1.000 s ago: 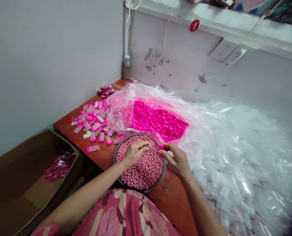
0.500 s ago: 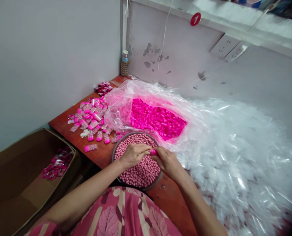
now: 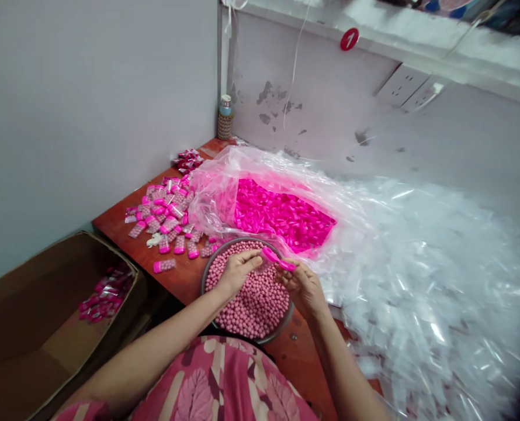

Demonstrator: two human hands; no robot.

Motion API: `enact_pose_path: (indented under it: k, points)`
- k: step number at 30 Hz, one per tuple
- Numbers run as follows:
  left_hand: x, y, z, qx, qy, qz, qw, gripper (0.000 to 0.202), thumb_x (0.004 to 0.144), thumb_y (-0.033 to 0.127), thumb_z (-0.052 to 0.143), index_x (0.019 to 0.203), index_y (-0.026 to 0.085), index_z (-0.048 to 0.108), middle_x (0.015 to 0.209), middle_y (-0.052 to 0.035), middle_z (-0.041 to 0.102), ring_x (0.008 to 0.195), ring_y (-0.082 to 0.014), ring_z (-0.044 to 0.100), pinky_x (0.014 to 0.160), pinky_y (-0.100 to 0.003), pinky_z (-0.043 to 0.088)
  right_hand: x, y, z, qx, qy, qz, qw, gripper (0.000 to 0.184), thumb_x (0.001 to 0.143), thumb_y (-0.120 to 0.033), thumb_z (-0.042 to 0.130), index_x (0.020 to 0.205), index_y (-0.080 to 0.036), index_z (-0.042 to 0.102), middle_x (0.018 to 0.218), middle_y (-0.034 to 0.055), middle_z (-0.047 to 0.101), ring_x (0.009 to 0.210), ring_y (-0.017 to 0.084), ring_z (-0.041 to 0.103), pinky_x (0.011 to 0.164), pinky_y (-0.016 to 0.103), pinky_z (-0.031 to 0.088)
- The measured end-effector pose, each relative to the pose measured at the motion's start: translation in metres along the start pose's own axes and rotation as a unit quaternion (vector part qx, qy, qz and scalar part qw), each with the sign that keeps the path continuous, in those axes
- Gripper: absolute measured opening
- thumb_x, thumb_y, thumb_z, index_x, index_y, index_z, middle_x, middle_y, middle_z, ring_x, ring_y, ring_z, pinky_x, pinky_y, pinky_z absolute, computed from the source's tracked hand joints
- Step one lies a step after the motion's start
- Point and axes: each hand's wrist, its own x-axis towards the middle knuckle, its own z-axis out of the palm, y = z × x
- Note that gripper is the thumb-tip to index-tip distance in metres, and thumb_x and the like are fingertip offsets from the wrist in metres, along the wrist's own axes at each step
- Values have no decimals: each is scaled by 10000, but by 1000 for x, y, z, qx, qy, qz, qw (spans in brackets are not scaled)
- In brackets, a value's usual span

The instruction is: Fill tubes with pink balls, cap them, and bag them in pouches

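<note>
Above a round bowl point(image 3: 205, 272) of small pink balls point(image 3: 249, 307), my left hand point(image 3: 239, 273) pinches a small clear container with a bright pink cap point(image 3: 269, 255). The cap's lid point(image 3: 287, 266) looks flipped up toward my right hand point(image 3: 304, 286), whose thumb and fingers are closed on it. My fingers partly cover the container, and I cannot tell whether anything is inside. Behind the bowl, a clear plastic bag point(image 3: 211, 190) lies open around many loose pink caps point(image 3: 281, 213).
Filled pink-capped containers point(image 3: 167, 213) pile up on the red-brown table point(image 3: 115, 215) at left. Clear empty-looking containers point(image 3: 430, 280) heap at right. A cardboard box point(image 3: 32, 327) holding shiny pink packets point(image 3: 106, 295) stands lower left. A bottle point(image 3: 225, 117) stands in the back corner.
My hands have drawn slightly apart. The pink cap, earlier one compact piece between my fingers, now shows as two pink parts, with its lid tilted open.
</note>
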Motion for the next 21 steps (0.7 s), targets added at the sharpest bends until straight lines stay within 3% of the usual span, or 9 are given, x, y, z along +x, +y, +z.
enact_pose_path:
  k: [3,6,15,18,21]
  points:
    - [-4,2,-1,112,-31,52,992,222,719,280,603,895,170,682,934,-61,649,938,-213,551,876,-343,387,3,-3,1,-5,-47,45,998,383,719,-525,546,949,-223,595,910,63,637,840,209,600,724,378,500]
    - [-9,3,3,146,-33,71,986,195,725,254,597,885,190,688,999,-64,618,1003,-211,516,924,-340,349,3,-4,5,-11,-102,128,987,428,746,-548,481,966,-198,590,893,81,648,864,220,600,739,400,489]
    - [-11,1,2,144,-4,79,986,178,736,212,573,870,184,686,1027,-69,601,1039,-207,497,950,-352,335,4,12,30,102,-32,154,982,247,716,-407,568,793,-181,632,756,40,683,810,213,623,762,388,480]
    - [-10,-1,-2,161,2,76,984,189,738,224,568,881,174,681,1008,-68,619,1008,-203,522,931,-346,361,10,15,35,128,-43,181,974,289,738,-455,544,821,-190,627,753,39,684,812,206,625,759,371,480]
    - [1,11,-22,168,18,76,983,248,765,269,542,958,162,653,995,-67,640,971,-202,555,902,-346,395,21,18,29,121,-65,191,972,439,735,-587,473,900,-203,607,910,65,662,836,213,621,743,366,485]
